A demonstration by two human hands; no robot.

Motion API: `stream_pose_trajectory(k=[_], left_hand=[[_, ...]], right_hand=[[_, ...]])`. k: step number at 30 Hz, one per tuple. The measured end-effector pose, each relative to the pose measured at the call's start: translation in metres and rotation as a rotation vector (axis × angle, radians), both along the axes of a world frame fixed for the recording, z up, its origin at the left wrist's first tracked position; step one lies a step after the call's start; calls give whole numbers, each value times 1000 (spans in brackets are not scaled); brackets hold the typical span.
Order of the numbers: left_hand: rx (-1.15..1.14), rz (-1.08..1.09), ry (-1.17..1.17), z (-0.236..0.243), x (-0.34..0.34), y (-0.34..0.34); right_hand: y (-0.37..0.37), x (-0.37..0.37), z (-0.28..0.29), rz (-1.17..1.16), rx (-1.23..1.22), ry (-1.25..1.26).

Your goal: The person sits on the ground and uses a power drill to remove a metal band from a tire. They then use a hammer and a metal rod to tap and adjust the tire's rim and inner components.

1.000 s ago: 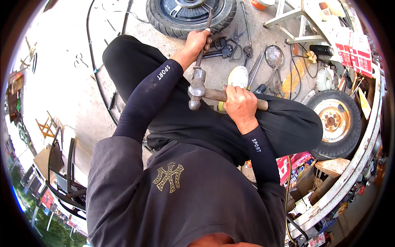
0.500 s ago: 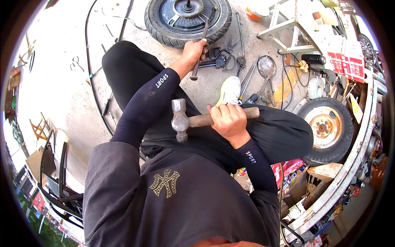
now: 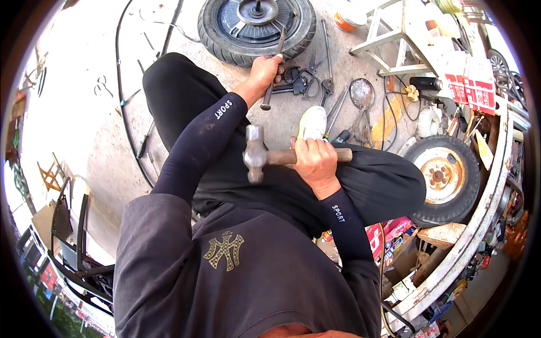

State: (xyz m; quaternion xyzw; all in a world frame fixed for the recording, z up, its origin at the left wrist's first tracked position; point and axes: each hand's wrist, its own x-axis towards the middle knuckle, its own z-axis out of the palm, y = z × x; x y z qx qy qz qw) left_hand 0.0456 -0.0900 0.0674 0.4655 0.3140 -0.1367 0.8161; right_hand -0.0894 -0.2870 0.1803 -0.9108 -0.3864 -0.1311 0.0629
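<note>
My left hand (image 3: 264,74) is closed around a steel chisel (image 3: 267,101). The chisel's far tip rests on the hub of a black-tyred wheel (image 3: 217,42) lying flat on the ground; its butt end points back toward me. In my right hand (image 3: 315,163) is a ball-peen hammer (image 3: 277,157), gripped partway along its wooden handle. The hammer is held over my lap, its head to the left and apart from the chisel.
Beyond my shoe lie pliers (image 3: 315,65), a long socket wrench (image 3: 327,48) and a round metal dish (image 3: 362,93). A metal stool frame (image 3: 389,42) stands far right, a rusty-rimmed wheel (image 3: 442,174) nearer. A black cable (image 3: 119,73) runs along the left; chairs (image 3: 73,248) stand behind it.
The hammer's head has moved slightly up and to the right, and its handle now lies more level. My left hand and the chisel stay in place on the wheel.
</note>
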Motion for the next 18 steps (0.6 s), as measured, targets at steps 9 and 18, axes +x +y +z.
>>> stream_pose_trajectory(k=[9, 18], left_hand=[[78, -48, 15, 8, 2, -3], [69, -36, 3, 3, 5, -5]], right_hand=[[-1, -6, 7, 187, 73, 7], [9, -10, 23, 219, 42, -23]])
